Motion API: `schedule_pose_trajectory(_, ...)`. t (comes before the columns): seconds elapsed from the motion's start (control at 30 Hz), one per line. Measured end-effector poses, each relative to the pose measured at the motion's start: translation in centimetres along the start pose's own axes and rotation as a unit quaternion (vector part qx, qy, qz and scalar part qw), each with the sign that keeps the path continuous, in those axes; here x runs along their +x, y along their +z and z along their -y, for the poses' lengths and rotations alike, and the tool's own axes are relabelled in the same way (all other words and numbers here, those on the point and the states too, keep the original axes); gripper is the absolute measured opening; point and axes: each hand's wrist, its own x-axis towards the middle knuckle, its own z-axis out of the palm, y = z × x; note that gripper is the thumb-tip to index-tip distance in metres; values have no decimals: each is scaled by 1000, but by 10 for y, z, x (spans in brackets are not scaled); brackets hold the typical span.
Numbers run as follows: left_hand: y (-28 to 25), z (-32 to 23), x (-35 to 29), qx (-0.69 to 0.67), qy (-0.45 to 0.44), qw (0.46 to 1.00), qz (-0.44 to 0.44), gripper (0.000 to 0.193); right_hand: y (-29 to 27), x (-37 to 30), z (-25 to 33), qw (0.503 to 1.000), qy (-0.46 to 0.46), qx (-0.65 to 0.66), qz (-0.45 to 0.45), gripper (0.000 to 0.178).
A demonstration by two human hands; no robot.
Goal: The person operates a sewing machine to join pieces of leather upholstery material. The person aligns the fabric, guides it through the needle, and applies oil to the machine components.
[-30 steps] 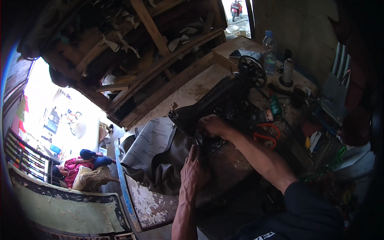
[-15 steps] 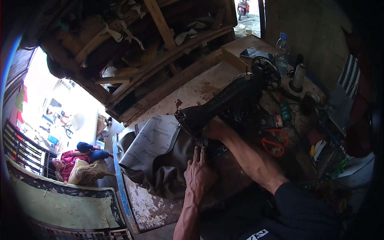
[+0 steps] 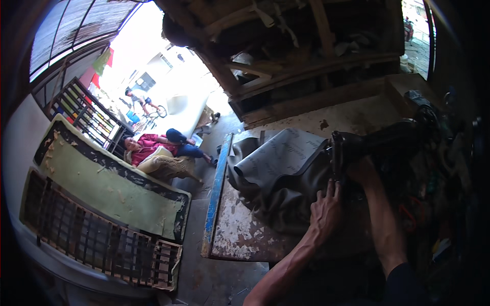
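Note:
A black sewing machine [image 3: 377, 140] stands on the worn table, its needle end toward the left. Under it lies a dark brown, leather-like sheet [image 3: 286, 204], bunched in folds, with a pale grey printed underside [image 3: 280, 155] turned up. My left hand [image 3: 326, 210] rests on the brown sheet just in front of the needle, fingers stretched out and pressing down. Beneath the machine's arm, to the right of the needle, reaches my right hand [image 3: 361, 171]; its fingers are hidden in shadow behind the machine head.
The table's blue edge [image 3: 217, 191] runs along its left side. Orange-handled scissors [image 3: 408, 217] lie in shadow to the right. Behind stands a wooden shelf frame [image 3: 316, 84] with scraps. At the left, a person in red [image 3: 153, 148] reclines beside a green padded panel [image 3: 112, 178].
My view has swung left, so the machine and table sit farther right in the picture. Both hands stay near the needle, and the sheet looks much the same.

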Motion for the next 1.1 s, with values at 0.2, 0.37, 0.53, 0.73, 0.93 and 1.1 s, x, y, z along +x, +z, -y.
schedule_pose_trajectory(0.2, -11, 31, -6, 30, -18, 999, 9, 81, -95, -4, 76, 942, 304, 140, 35, 23)
schedule_pose_trajectory(0.37, -7, -2, -6, 25, 6, 996, -81, 61, -189, -34, 23, 892, 331, -141, -272, 47)
schedule_pose_trajectory(0.53, -3, -3, -10, 53, -25, 996, -61, 51, -191, -44, 11, 880, 456, -4, -134, 49)
schedule_pose_trajectory(0.73, -4, -6, -9, 68, -27, 995, -67, 53, -208, -51, 30, 938, 327, -2, -118, 29)
schedule_pose_trajectory(0.93, -2, -1, -7, 65, -26, 996, -62, 53, -221, -72, 56, 951, 306, -43, -21, 20)
schedule_pose_trajectory(1.1, 0, -4, -2, 75, -25, 995, -68, 53, -240, -123, 79, 926, 375, -33, -25, 17)
